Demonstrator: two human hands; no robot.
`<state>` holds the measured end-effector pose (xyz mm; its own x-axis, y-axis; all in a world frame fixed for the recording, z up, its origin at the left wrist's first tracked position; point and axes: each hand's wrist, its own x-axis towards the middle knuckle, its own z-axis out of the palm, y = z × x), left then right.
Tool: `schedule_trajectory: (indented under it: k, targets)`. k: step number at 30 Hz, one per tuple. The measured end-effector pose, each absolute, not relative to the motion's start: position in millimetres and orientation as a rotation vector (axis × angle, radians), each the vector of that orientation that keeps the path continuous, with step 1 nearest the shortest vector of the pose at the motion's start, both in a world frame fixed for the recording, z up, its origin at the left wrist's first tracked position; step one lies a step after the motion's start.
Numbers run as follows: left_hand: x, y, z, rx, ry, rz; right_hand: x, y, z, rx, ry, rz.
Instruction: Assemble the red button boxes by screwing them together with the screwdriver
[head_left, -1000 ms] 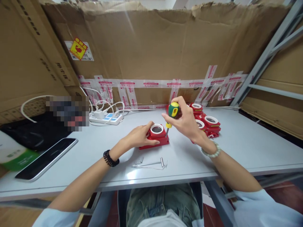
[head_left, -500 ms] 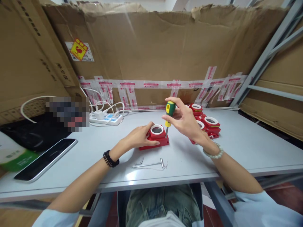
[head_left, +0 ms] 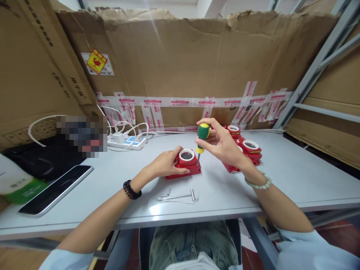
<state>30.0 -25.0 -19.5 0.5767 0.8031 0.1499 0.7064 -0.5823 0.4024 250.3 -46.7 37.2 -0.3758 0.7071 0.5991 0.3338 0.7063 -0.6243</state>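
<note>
Red, blocky housing (head_left: 184, 170) with a round white rim is sitting on the smooth grey table (head_left: 118, 187), the left hand (head_left: 165, 163) gripping its side. The right hand (head_left: 221, 144) is curling closed around a green-and-yellow screwdriver (head_left: 203, 131), its metal shaft meeting the housing's right end.

The only view looks from the wearer's head, forward and down over the pale grey tabletop (head_left: 284, 180), with the upright brown cardboard sheet (head_left: 180, 56) filling the background.
</note>
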Motion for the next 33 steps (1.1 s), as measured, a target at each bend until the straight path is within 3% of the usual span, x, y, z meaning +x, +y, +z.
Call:
schedule_trajectory:
  k: [11,21,33]
  targets:
    - [29,-27,-15,2.470,1.169,0.456,238,-42,25,-0.940,-1.841,0.160]
    - [-23,-13,-5,2.336,1.332,0.050,238,-43,26,-0.944,-1.842,0.159]
    - [-18,-12,-16,2.417,1.355,0.184,229,-63,26,-0.774,-1.562,0.055]
